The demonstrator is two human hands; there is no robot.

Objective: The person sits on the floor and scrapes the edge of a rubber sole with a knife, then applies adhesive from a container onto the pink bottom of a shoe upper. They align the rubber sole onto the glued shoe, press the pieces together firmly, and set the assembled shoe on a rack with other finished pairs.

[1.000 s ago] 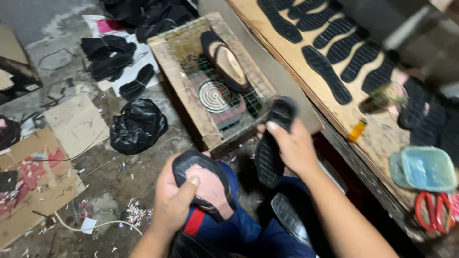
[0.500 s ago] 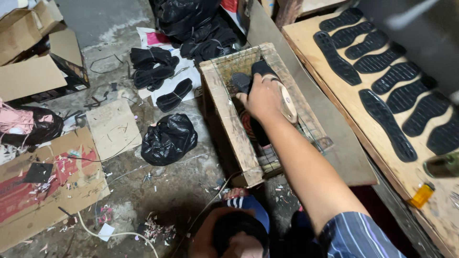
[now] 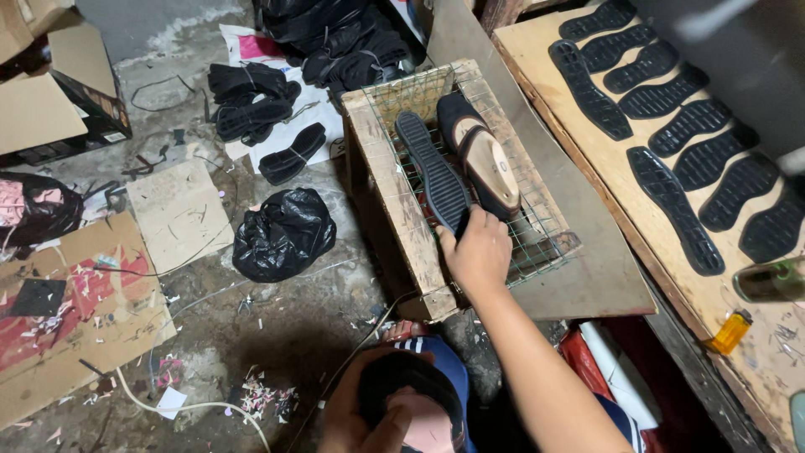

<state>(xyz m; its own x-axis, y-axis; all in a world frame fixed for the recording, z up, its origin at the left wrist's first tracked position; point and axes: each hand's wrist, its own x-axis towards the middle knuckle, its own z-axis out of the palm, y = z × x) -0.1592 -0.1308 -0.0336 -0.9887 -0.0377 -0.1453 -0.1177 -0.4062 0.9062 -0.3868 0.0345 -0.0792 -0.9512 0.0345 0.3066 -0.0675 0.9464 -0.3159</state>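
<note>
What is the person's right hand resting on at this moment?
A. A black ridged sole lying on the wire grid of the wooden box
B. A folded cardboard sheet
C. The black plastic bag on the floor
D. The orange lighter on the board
A: the right hand grips the near end of the black ridged sole, which lies on the wire grid of the wooden box.

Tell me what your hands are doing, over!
Right hand gripping black sole on wire rack. Left hand holding shoe piece at lap. Tan-insole shoe lying alongside.
</note>
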